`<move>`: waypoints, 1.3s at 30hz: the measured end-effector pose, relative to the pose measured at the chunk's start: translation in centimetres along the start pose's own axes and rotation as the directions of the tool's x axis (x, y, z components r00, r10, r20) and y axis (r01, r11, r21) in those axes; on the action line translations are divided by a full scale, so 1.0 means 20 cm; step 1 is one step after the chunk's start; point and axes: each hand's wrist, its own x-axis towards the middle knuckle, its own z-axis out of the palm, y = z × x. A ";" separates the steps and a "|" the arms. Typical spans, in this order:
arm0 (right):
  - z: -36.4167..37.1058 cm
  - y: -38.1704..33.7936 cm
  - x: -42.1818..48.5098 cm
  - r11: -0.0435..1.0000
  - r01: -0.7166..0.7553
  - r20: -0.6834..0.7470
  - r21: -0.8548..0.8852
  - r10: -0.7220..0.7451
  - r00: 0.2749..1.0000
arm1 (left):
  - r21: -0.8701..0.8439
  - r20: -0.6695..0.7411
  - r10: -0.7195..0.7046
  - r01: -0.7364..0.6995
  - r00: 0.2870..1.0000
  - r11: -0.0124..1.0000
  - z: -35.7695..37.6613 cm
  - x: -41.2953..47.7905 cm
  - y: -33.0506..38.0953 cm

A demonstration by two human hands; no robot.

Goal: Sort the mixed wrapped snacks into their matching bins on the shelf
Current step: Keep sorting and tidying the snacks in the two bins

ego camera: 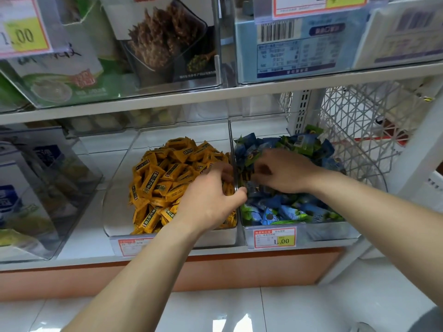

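Note:
Two clear bins stand side by side on the lower shelf. The left bin (124, 226) holds a heap of yellow wrapped snacks (165, 173). The right bin (335, 232) holds blue and green wrapped snacks (294, 210). My right hand (285, 172) is inside the right bin and pinches a yellow-and-dark wrapped snack (247, 175) right beside the divider (232, 140) between the bins. My left hand (211, 200) hovers over the right edge of the yellow heap with curled fingers and its thumb at the divider. Whether it holds a snack is hidden.
A white wire basket (359, 130) hangs to the right of the blue bin. Another clear bin with boxed goods (43, 188) stands at the left. The upper shelf (167, 104) overhangs the bins. Price tags (275, 237) are clipped to the bin fronts. White floor tiles lie below.

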 end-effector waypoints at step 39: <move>0.25 0.05 0.26 0.870 -0.399 0.317 0.289 0.306 0.898 | 0.019 -0.015 -0.034 0.034 0.999 0.999 0.02 0.02 0.00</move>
